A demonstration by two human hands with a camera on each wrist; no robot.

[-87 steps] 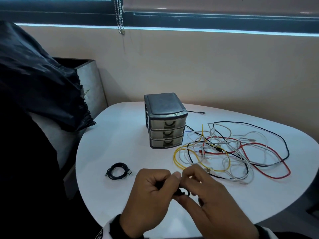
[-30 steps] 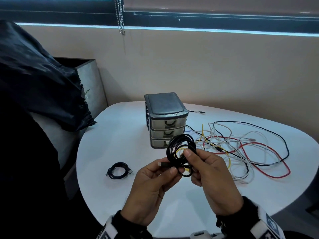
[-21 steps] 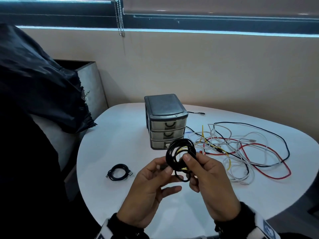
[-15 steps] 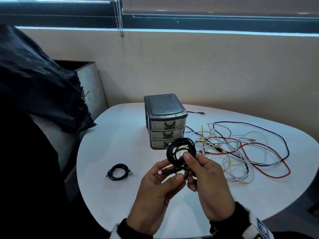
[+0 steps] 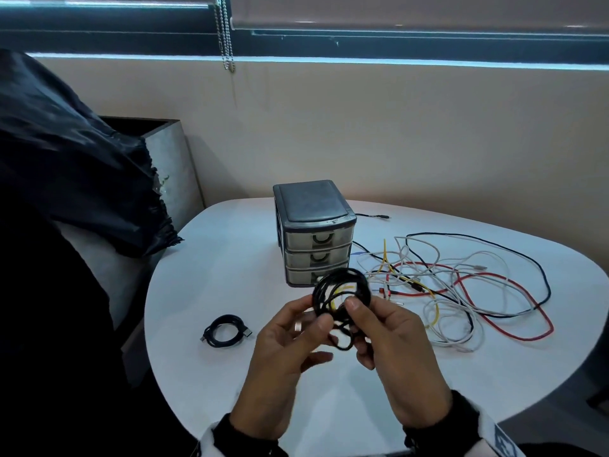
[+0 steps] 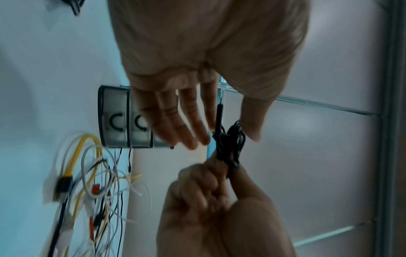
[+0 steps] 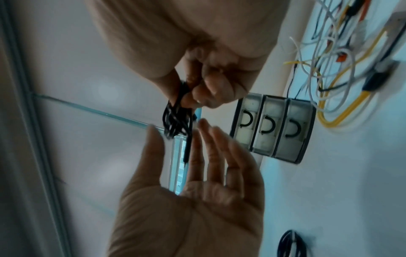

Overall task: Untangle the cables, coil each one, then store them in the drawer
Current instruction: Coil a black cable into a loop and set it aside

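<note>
Black coiled cable (image 5: 339, 291) upright before shut drawer unit (image 5: 314, 232)

The left hand (image 5: 283, 344) has opened its fingers and let go of the black cable coil (image 5: 341, 301); the right hand (image 5: 392, 344) alone pinches it.

The coil (image 5: 341, 293) I hold is black, the tangle (image 5: 461, 291) holds red, yellow, white and black cables, the drawer unit (image 5: 314, 232) is grey with translucent fronts, the table (image 5: 211, 275) white.
</note>
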